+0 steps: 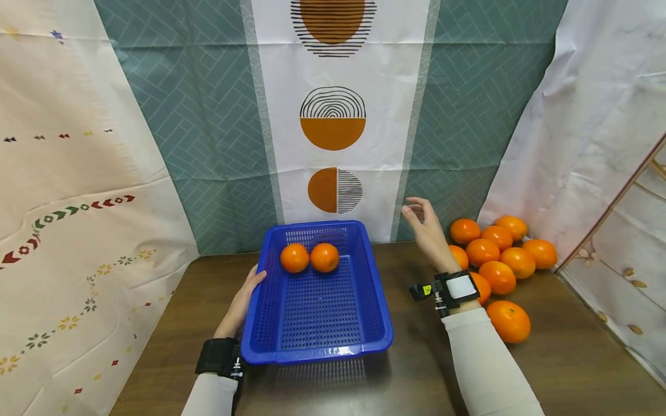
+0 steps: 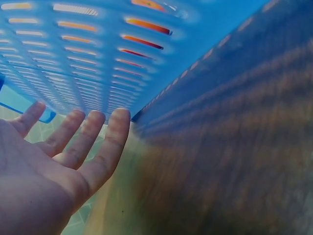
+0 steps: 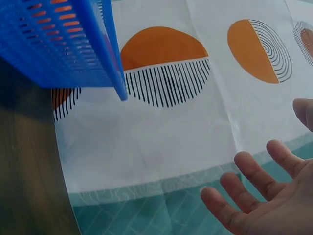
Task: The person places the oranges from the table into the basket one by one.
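A blue plastic basket (image 1: 319, 297) with perforated walls stands in the middle of the wooden table, two oranges (image 1: 295, 257) (image 1: 325, 257) side by side at its far end. At its left rim, my left hand (image 1: 244, 300) holds the basket, thumb over the edge; the left wrist view shows the fingers (image 2: 90, 142) against the outside of the perforated wall (image 2: 73, 54). My right hand (image 1: 429, 234) is in the air beyond the basket's right side, empty, fingers apart and slightly bent. In the right wrist view, the palm and fingers (image 3: 259, 191) touch nothing.
Several oranges (image 1: 499, 277) lie grouped on the table at the right, beside and beyond my right wrist, the nearest one (image 1: 508, 322) next to my right sleeve. A patterned cloth (image 1: 333, 199) hangs behind the table, with pale cloths (image 1: 78, 231) at the left and right.
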Demonstrator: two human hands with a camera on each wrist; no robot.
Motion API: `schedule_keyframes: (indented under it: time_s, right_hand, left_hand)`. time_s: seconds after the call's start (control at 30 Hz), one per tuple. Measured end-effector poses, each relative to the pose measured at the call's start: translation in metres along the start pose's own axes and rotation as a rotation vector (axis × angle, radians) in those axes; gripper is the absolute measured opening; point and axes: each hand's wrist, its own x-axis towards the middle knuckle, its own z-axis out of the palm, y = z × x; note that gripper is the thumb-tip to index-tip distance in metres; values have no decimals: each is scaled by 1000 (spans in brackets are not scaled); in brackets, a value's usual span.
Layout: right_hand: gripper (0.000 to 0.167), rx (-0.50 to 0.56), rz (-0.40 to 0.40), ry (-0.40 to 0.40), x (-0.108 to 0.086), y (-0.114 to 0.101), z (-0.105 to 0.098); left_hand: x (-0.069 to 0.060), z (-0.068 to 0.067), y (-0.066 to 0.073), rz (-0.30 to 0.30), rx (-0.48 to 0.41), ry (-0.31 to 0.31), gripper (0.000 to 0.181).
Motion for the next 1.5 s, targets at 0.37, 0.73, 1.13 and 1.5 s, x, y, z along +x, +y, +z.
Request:
schedule_keyframes:
  time_s: [0.37,0.73,1.13,1.5]
  right_hand:
    - [53,-35,15,9,-13,5,-22]
    - [56,-64,67,27,-26,11,-45]
    - [56,-139,85,9,-39,14,-57]
    - [67,-166,157,-12,-41,29,-73]
  left_hand:
    - [0,1,2,-12,3,4,58]
    - [0,1,5,-19,5,20,58]
    - [-2,0,3,-22,2,8,60]
    - [-2,2,2,-25,12,6,59]
